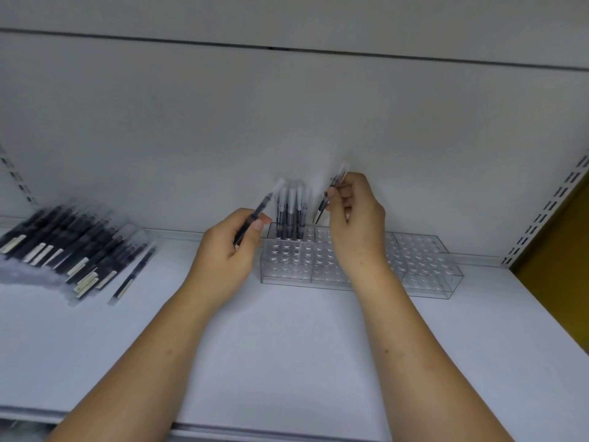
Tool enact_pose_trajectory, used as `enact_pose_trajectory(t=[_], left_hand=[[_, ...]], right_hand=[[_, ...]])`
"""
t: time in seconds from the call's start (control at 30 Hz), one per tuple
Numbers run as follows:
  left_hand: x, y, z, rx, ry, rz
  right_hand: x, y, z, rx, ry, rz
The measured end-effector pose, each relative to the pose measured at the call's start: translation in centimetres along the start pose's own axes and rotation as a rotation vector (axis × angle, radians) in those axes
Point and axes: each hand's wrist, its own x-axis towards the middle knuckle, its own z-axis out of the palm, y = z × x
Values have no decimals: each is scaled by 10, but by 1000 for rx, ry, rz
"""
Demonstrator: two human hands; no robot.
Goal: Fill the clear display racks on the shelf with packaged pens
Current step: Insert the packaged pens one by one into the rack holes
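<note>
Two hands point(229, 247) point(357, 224), two held pens point(255, 215) point(328, 196) (loose pile point(73, 247) blurred, uncountable).

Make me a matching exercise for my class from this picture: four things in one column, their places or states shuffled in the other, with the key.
Column one:
1. pile of packaged black pens
2. clear plastic display racks
3. left hand
4. right hand

Column two:
A. pinches a pen above the racks
B. lies flat at the white shelf's left
C. grips a tilted pen left of the racks
D. mostly unfilled, upright pens at back left

Pairs: 1-B; 2-D; 3-C; 4-A
</note>
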Motion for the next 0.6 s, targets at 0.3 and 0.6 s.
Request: enact_pose_trajectory(t=[0.3,0.6], left_hand=[[0,4,0,3,14,-14],[0,3,-1,17,5,-11]], right_hand=[[2,7,10,-109,-132,26],[3,7,7,-381,-201,138]])
